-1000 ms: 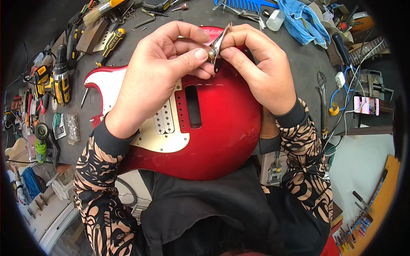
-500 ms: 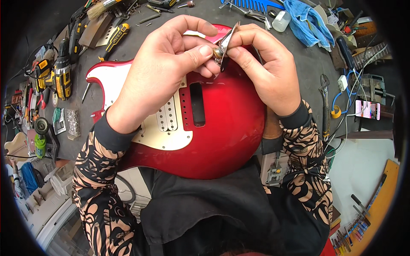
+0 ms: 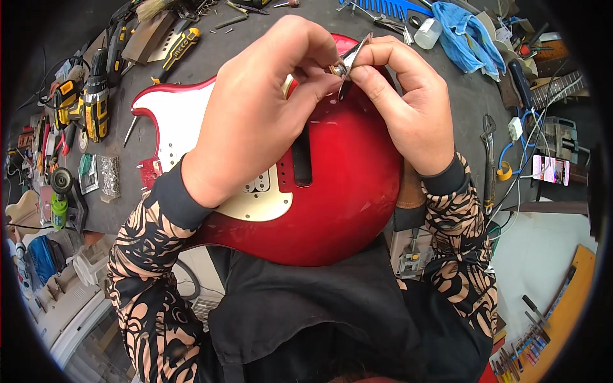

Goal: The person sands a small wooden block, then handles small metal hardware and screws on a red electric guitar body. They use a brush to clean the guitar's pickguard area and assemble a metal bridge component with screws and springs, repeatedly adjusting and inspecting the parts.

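my left hand (image 3: 255,121) pinching a small metal part (image 3: 334,69), right hand (image 3: 408,108) gripping a thin metal tool (image 3: 353,57) against it, both over the red guitar (image 3: 345,191) on the bench (image 3: 460,102), drill (image 3: 96,105) far left

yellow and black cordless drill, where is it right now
In the head view, the cordless drill lies on the person's left side of the workbench, left of the red guitar body.
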A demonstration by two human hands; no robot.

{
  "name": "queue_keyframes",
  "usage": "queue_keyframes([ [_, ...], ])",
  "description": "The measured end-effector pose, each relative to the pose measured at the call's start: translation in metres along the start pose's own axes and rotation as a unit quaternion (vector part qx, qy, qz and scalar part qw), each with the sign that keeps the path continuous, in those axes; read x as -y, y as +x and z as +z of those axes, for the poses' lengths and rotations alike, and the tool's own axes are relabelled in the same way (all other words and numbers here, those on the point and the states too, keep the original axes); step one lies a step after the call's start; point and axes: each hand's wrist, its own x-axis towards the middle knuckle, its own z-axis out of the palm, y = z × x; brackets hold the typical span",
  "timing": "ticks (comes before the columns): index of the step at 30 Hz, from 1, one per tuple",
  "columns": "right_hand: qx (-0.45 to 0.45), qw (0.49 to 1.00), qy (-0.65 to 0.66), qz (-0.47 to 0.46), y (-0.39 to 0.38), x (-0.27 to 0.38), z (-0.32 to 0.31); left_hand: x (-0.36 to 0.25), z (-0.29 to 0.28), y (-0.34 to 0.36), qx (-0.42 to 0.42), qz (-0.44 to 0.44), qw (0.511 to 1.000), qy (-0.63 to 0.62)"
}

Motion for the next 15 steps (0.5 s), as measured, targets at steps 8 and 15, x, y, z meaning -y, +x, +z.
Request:
queue_keyframes([
  [8, -0.006, 0.997, -0.058, -0.048, 0.0015, 0.0008, -0.0007, -0.0026, 0.0006, 0.0039, -0.023, 0.104, 0.987, 0.124],
  [15, -0.012, 0.997, -0.057, -0.053, 0.0020, 0.0024, -0.0042, 0.0014, -0.0021, 0.0064, -0.005, 0.081, 0.990, 0.117],
])
